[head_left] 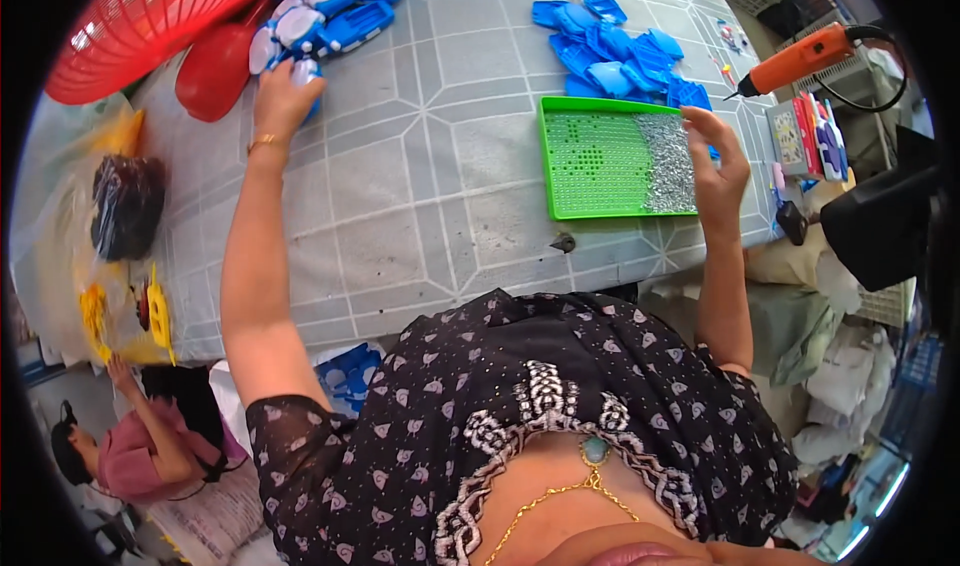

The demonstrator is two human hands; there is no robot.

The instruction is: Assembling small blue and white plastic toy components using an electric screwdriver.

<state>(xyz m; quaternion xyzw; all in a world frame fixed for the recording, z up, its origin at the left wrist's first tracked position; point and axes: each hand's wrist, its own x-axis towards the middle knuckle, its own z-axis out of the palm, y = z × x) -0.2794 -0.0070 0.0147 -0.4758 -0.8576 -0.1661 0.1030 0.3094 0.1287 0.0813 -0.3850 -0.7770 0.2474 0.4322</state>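
At the far left, my left hand [284, 104] reaches to the near end of a group of blue-and-white plastic parts [298, 26]. Its fingers are closed round one blue part with a round white top [305, 72], mostly covered by the hand. My right hand [720, 171] is at the right edge of a green tray [547, 171], fingers curved and thumb apart from them. Small silvery screws [668, 161] fill the tray's right side; its left side is a grid of small holes. Something blue shows between the right thumb and fingers, apparently behind them.
Blue plastic pieces [610, 46] are heaped beyond the tray. An orange electric screwdriver [800, 61] hangs at the right, tip toward the tray. A red basket [150, 26] and red scoop [215, 71] stand at the left. Another person [150, 446] is at lower left.
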